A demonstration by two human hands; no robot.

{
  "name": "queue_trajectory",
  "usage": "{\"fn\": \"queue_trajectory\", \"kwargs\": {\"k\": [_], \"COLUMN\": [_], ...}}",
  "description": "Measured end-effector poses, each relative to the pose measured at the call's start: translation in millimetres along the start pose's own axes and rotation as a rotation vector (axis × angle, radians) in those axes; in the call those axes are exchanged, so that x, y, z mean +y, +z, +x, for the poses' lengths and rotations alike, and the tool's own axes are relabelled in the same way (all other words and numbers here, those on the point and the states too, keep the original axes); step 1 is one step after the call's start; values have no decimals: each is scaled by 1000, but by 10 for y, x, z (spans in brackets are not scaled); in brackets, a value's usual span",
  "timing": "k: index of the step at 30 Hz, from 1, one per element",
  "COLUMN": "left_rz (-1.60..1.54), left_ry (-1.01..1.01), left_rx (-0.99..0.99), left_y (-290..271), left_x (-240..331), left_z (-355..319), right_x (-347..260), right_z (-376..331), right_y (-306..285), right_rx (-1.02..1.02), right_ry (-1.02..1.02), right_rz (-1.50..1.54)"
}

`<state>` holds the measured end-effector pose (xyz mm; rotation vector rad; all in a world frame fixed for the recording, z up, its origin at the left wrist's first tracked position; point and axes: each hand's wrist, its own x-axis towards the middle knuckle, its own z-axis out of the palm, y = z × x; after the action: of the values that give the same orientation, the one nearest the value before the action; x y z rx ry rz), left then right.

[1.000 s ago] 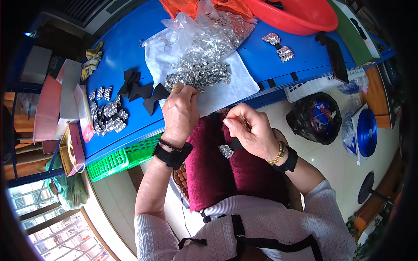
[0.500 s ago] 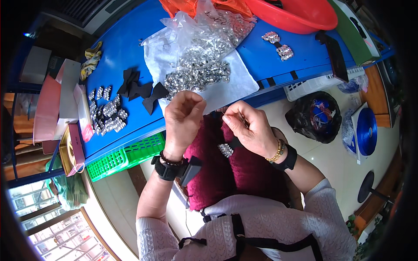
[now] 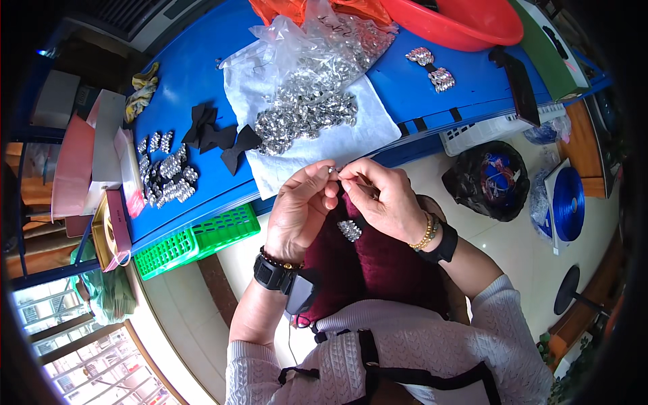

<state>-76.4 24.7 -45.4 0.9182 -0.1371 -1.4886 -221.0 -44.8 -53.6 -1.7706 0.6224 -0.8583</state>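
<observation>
My left hand [image 3: 301,209] pinches a small silver rhinestone [image 3: 331,169] between thumb and forefinger, above my lap. Touching or nearly touching it, the fingertips of my right hand [image 3: 386,201] are pressed together; what they hold is too small to make out. Below the hands, a rhinestone cluster [image 3: 349,230] rests over my dark red lap, with the black fabric beside it partly hidden by my right hand. Ahead on a white cloth [image 3: 378,125] lies a heap of loose silver rhinestones [image 3: 307,121], in front of a clear plastic bag [image 3: 324,61] holding more.
Black fabric bows [image 3: 214,137] and rhinestone-covered pieces [image 3: 169,177] lie on the left of the blue table [image 3: 192,74]. A finished-looking bow [image 3: 432,69] sits at right, near a red basin [image 3: 466,27]. A green basket [image 3: 196,243] stands under the table edge.
My left hand has come from the heap's near edge down and right to meet my right hand, and a rhinestone now shows in its fingertips. My right hand has barely shifted.
</observation>
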Motion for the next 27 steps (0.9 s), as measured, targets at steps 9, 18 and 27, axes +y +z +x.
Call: {"fn": "queue_trajectory", "kwargs": {"k": [9,18,27], "left_rz": [59,70,10], "left_ry": [43,29,0], "left_rx": [6,37,10], "left_y": [-11,35,-6], "left_x": [-62,-82,-102], "left_z": [4,-7,-5], "right_x": [25,20,26], "right_z": [-6,-7,-15], "right_y": [-19,-5,-7], "right_rx": [-13,4,-4], "right_ry": [2,7,18], "right_rz": [-22,-17,-23]}}
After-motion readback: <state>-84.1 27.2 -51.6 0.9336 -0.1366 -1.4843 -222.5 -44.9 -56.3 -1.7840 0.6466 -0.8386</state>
